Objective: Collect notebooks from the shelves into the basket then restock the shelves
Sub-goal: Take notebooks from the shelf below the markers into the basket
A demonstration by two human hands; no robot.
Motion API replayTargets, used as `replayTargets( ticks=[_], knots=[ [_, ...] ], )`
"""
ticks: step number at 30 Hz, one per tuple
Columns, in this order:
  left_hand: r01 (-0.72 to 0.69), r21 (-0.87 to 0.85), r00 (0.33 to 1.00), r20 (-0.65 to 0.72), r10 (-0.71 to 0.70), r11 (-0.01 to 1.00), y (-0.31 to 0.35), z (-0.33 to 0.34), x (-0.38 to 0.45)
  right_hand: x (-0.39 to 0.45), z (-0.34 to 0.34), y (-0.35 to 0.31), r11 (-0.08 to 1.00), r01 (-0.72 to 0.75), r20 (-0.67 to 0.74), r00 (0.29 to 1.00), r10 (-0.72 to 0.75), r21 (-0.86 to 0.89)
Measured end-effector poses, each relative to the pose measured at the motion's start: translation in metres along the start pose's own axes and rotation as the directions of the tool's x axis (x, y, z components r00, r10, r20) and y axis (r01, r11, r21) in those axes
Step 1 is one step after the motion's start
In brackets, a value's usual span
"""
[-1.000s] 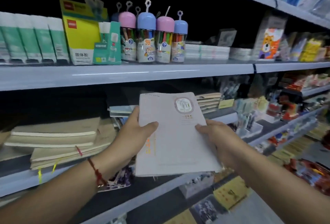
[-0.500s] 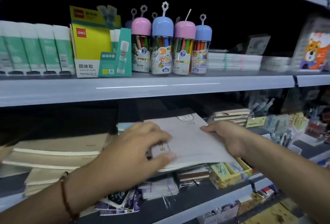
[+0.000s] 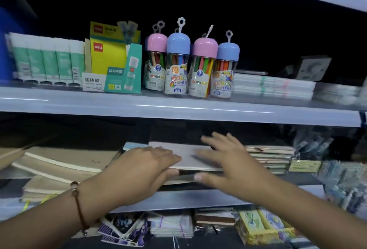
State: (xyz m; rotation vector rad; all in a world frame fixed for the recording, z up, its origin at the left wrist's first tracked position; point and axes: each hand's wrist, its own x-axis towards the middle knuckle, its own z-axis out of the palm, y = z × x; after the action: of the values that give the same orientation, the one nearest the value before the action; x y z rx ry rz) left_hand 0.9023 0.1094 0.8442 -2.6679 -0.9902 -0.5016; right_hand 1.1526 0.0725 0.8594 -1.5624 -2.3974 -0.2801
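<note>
A pale pink notebook (image 3: pixel 190 155) is laid flat on top of a stack on the middle shelf (image 3: pixel 178 197), under the overhanging upper shelf (image 3: pixel 178 108), which closes off the space above it. The left hand (image 3: pixel 139 173) is placed at the notebook's 8 o'clock corner, fingers extended flat over the cover and the thumb lying along the stack's front edge; nothing is clutched. The right hand (image 3: pixel 228 161) is spread over the notebook's 4 o'clock side, fingers straight and splayed, though they are blurred and whether the cover is touched cannot be told. A red cord bracelet (image 3: pixel 78 205) is worn on the left wrist.

At 9 o'clock of the notebook, tan kraft-covered notebooks (image 3: pixel 59 167) are piled at slants. At 3 o'clock, a neat stack of thin notebooks (image 3: pixel 272 157) is seen, with a small yellow-green box (image 3: pixel 303 166) just beside it further out. A blue notebook corner (image 3: pixel 133 146) is visible at 10 o'clock, behind the left hand.

On the upper shelf, at 12 o'clock, four domed marker tubs (image 3: pixel 190 64) with pink and blue caps are lined up. At 11 o'clock a yellow glue-stick display box (image 3: pixel 111 60) is stood, with green-and-white glue sticks (image 3: pixel 47 60) beside it. At 1 o'clock flat white packs (image 3: pixel 274 86) are stacked.

On the lower shelf, at 6 o'clock, patterned purple booklets (image 3: pixel 123 231), bundled pads (image 3: pixel 172 227) and yellow packets (image 3: pixel 262 227) are laid.
</note>
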Motion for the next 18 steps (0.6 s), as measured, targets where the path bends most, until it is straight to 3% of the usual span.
replayTargets(
  ticks=[2,10,18],
  knots=[
    [0.015,0.053,1.000,0.013,-0.016,0.998,-0.002,0.008,0.007,0.009,0.014,0.002,0.997,0.067,0.047,0.997,-0.064,-0.050],
    [0.153,0.063,0.975,0.151,-0.161,0.986,-0.030,0.038,0.046,0.062,0.042,0.022,0.997,-0.047,0.128,0.991,0.039,0.057],
    [0.246,-0.060,0.950,0.213,-0.228,0.967,-0.029,0.040,0.041,0.062,0.051,0.029,0.990,-0.065,0.181,0.983,0.042,0.122]
  ],
)
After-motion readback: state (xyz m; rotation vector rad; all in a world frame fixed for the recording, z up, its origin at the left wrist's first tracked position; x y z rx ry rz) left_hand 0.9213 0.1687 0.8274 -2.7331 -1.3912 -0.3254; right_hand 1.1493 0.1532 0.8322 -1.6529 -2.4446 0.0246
